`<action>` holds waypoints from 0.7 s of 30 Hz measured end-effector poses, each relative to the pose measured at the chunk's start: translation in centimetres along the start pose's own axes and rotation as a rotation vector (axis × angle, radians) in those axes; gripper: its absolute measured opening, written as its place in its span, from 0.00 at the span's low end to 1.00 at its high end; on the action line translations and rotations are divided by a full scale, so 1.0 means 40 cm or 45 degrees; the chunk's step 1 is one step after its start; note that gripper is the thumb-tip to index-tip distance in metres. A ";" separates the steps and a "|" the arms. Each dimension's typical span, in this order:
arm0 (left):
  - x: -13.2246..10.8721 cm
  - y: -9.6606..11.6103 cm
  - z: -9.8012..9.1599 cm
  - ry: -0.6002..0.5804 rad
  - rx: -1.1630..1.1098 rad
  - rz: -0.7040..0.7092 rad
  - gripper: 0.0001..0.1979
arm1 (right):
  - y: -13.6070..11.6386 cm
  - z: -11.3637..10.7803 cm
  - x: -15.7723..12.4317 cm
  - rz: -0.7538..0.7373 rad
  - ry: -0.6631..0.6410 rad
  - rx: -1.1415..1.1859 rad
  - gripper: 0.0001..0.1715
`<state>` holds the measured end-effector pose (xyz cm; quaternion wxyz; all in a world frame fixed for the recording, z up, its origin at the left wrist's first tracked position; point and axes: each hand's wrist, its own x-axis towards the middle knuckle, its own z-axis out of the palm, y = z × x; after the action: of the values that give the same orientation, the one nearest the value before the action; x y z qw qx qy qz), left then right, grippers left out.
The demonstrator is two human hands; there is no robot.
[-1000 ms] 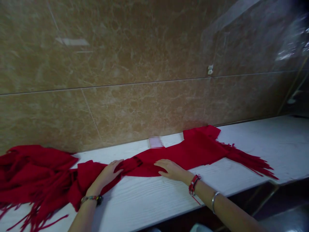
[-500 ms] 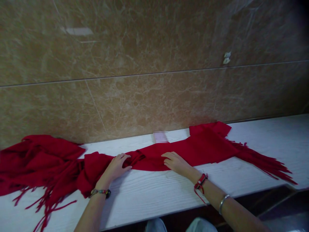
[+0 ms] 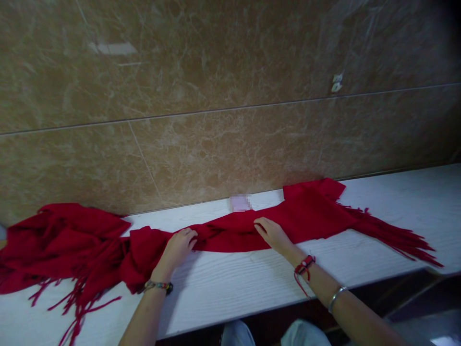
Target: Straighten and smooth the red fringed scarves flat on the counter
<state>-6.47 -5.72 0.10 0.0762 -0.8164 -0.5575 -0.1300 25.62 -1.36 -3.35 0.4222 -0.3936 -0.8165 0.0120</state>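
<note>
Stretching left to right along the white tabletop [image 3: 223,283], a red scarf [image 3: 313,216] lies beneath both hands, near the stone-patterned wall [image 3: 223,154]. As far as can be judged, the smoothing is partly done: the section right of the hands is broad and fairly flat, and its right-hand fringe [image 3: 399,238] trails out in long strands. Between the hands a loose fold [image 3: 226,226] runs along the band, and left of them the cloth is narrow and crumpled, so that stretch looks unfinished. At the far left sits a rumpled red heap [image 3: 68,230] with tassels hanging toward the near edge; whether it is a separate piece cannot be told.

The left hand [image 3: 178,250] rests on the gathered part, its fingers bent over the cloth, with a small gap seeming to part them from the thumb. The right hand [image 3: 272,232] touches the band farther right, fingers curled close together near the fold. Whether either hand pinches fabric is unclear. Just beyond the band lies a small pale card [image 3: 239,203], its face blurred.
</note>
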 end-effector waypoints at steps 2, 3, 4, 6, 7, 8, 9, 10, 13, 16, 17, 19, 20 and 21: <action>-0.003 -0.018 -0.013 0.102 0.019 -0.081 0.11 | 0.007 0.003 -0.002 0.037 -0.002 -0.017 0.11; -0.006 -0.033 -0.028 0.195 0.035 -0.144 0.12 | 0.011 0.004 -0.003 0.053 0.000 -0.017 0.12; -0.010 -0.049 -0.047 0.314 0.061 -0.225 0.13 | 0.014 0.005 -0.004 0.064 0.002 -0.014 0.13; -0.016 -0.087 -0.091 0.567 0.127 -0.379 0.13 | 0.017 0.005 -0.007 0.052 -0.019 -0.004 0.14; -0.018 -0.106 -0.112 0.654 0.156 -0.417 0.13 | 0.016 0.003 -0.008 0.024 -0.054 0.004 0.14; -0.021 -0.124 -0.129 0.693 0.168 -0.412 0.13 | 0.013 0.001 -0.009 -0.016 -0.108 0.013 0.14; -0.024 -0.140 -0.140 0.673 0.164 -0.378 0.13 | 0.008 -0.001 -0.010 -0.062 -0.178 0.020 0.14; -0.028 -0.153 -0.145 0.580 0.140 -0.313 0.13 | 0.002 -0.004 -0.010 -0.113 -0.259 0.023 0.14; -0.051 -0.167 -0.120 0.120 0.063 -0.097 0.15 | -0.020 -0.016 -0.010 -0.234 -0.452 0.002 0.13; -0.081 -0.138 -0.066 -0.010 0.131 -0.069 0.17 | -0.038 -0.030 -0.009 -0.278 -0.518 -0.016 0.11; -0.089 -0.122 -0.050 0.045 0.176 -0.093 0.16 | -0.042 -0.034 -0.009 -0.281 -0.527 -0.013 0.11; -0.101 -0.089 -0.025 0.181 0.246 -0.123 0.16 | -0.048 -0.040 -0.009 -0.286 -0.541 -0.002 0.10; -0.104 -0.075 -0.017 0.231 0.266 -0.114 0.17 | -0.049 -0.042 -0.010 -0.289 -0.542 0.004 0.10; -0.107 -0.064 -0.012 0.260 0.277 -0.093 0.17 | -0.050 -0.043 -0.010 -0.292 -0.541 0.008 0.10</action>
<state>-10.38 -8.71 -0.78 0.2159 -0.7650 -0.5869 -0.1539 25.71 -3.53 -1.82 0.2407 -0.2857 -0.9263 0.0491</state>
